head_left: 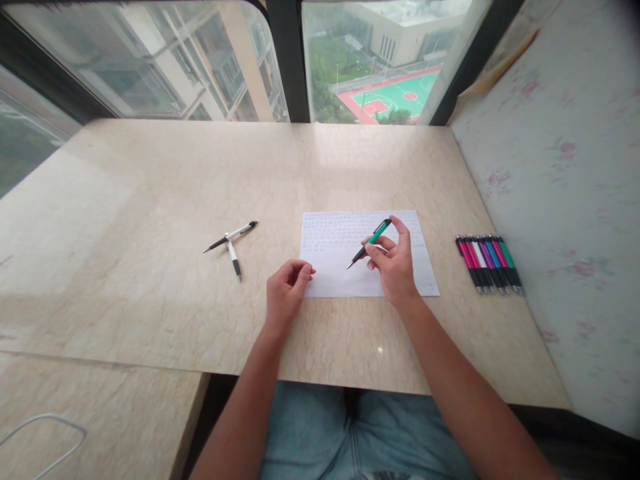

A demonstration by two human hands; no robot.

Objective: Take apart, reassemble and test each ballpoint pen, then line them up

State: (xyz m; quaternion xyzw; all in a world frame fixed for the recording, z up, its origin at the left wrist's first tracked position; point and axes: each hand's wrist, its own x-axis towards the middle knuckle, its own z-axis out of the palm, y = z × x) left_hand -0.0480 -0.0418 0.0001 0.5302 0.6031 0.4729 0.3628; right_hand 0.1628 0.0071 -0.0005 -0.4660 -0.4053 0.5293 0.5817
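My right hand (397, 263) grips a green and black ballpoint pen (373, 241) above a sheet of paper (345, 277). Its index finger reaches to the pen's upper end, and the metal tip points down to the left. Rows of handwriting fill the upper part of the sheet; the lower part is blank. At the sheet's lower left edge rests my left hand (287, 288), its fingers curled together with nothing visible in them.
Two white and black pens (243, 229) lie crossed on the stone-look tabletop (150, 200) to the left. A row of several coloured pens (487, 263) lies at the right, near the floral wall (570, 220). A white cable (75, 427) is at lower left. Windows stand behind.
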